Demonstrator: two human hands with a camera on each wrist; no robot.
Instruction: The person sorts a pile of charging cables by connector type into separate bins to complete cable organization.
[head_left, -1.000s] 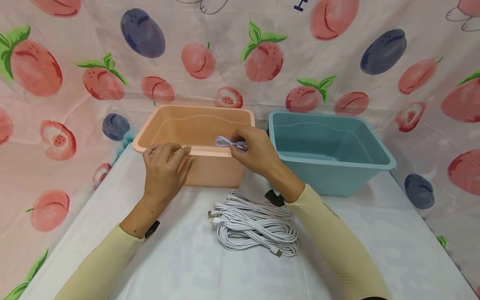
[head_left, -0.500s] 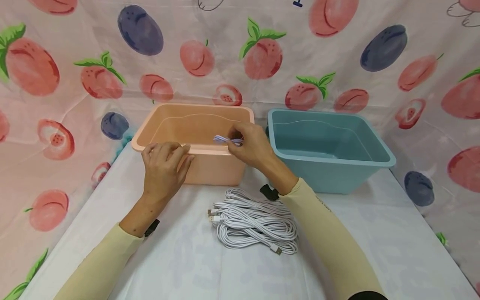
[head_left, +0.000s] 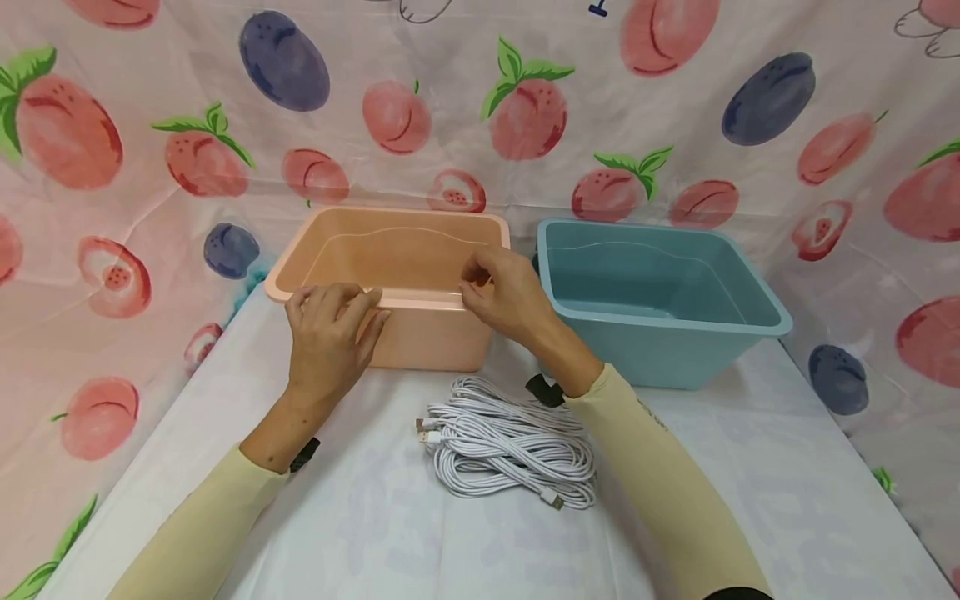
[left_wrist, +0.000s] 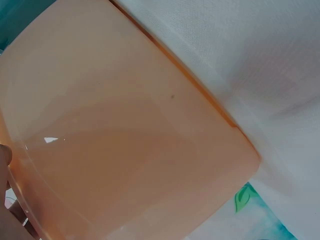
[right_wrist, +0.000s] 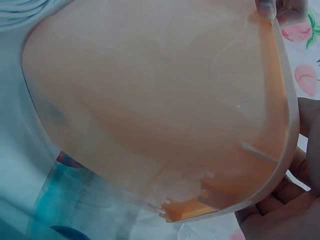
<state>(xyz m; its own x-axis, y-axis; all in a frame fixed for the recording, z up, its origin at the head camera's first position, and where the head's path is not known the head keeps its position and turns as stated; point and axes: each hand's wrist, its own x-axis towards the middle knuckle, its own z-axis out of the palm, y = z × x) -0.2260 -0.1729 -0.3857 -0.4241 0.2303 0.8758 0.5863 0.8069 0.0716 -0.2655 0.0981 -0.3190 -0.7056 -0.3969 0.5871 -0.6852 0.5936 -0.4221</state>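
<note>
An orange plastic bin [head_left: 427, 342] stands at the back left of the table. My left hand [head_left: 326, 342] grips its front rim, fingers over the edge and thumb [right_wrist: 266, 9] against the outer wall. At the rim's right front part is my right hand [head_left: 510, 296], its fingers loosely bent, with a gap between thumb and forefinger and no cable showing there. The front wall hides the bin's floor from the head view. Nearer me lies a large bundle of coiled white USB cables [head_left: 510, 450].
To the right of the orange bin stands a teal bin [head_left: 637, 358], its visible inside bare. A white cloth covers the table [head_left: 375, 533]. Behind the bins hangs a fruit-patterned curtain [head_left: 465, 108].
The small tied lilac cable pinched in my right hand sank behind the orange bin's rim and is out of sight now; the fingers have loosened. My left hand stays on the rim.
</note>
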